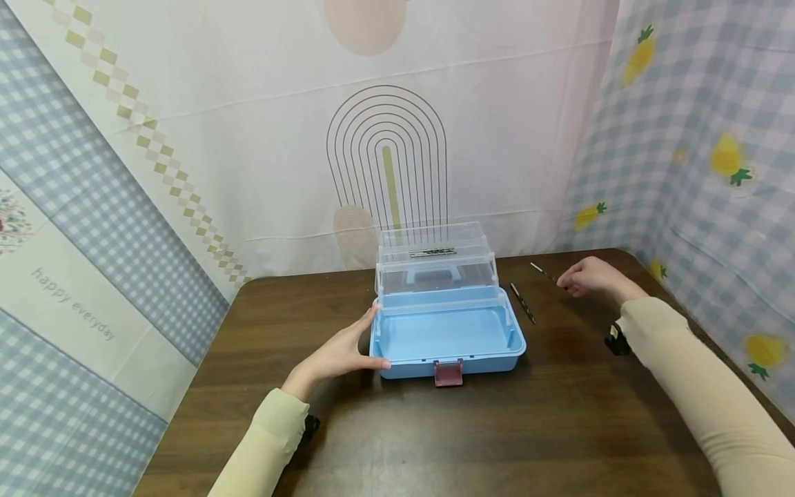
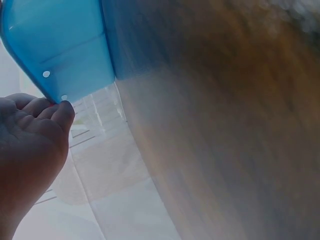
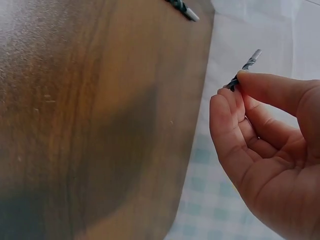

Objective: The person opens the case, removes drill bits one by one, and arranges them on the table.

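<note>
My right hand (image 1: 590,277) pinches a thin drill bit (image 3: 247,65) between thumb and fingertips, its pale shank sticking out past them. That hand is over the right side of the table, to the right of the toolbox. Another drill bit (image 1: 523,304) lies on the wood between the toolbox and this hand. A light blue toolbox (image 1: 447,366) stands with its clear tiered trays (image 1: 397,276) raised at the back. My left hand (image 1: 338,355) grips its left side, thumb on the front rim and fingers along the side edge (image 2: 62,115).
Several drill bits (image 1: 432,252) lie in an upper clear tray. The toolbox's dark pink latch (image 1: 448,373) hangs at the front. Beneath everything is a brown wooden table (image 1: 484,442), with a patterned cloth (image 1: 273,138) hanging behind and checked cloth (image 1: 695,228) on the right.
</note>
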`<state>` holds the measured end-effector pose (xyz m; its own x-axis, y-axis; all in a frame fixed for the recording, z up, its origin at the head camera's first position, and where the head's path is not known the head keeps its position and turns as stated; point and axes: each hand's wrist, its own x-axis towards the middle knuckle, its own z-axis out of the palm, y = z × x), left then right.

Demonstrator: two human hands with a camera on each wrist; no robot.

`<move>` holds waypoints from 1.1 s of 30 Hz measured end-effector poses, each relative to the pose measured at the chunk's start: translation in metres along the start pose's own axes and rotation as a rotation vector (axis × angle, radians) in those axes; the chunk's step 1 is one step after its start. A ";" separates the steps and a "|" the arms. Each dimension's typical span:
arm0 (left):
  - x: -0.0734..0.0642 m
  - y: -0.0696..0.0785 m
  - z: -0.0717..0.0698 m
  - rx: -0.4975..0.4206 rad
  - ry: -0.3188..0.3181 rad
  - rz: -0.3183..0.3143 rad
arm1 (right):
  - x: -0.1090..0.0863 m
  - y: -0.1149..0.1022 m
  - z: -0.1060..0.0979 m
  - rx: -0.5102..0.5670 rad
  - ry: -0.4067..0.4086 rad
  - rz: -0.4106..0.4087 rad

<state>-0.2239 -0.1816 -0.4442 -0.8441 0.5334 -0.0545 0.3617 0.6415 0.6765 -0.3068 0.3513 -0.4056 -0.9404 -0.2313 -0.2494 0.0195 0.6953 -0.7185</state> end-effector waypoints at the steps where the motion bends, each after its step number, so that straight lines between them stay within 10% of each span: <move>1: 0.000 0.000 0.000 0.000 0.000 0.004 | 0.000 0.001 0.002 0.001 -0.007 0.001; 33: 0.000 -0.001 0.000 -0.001 -0.004 -0.003 | 0.007 0.016 0.040 0.042 0.039 0.066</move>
<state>-0.2241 -0.1822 -0.4443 -0.8434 0.5340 -0.0591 0.3590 0.6420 0.6774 -0.2992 0.3339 -0.4451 -0.9490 -0.1592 -0.2721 0.0948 0.6791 -0.7279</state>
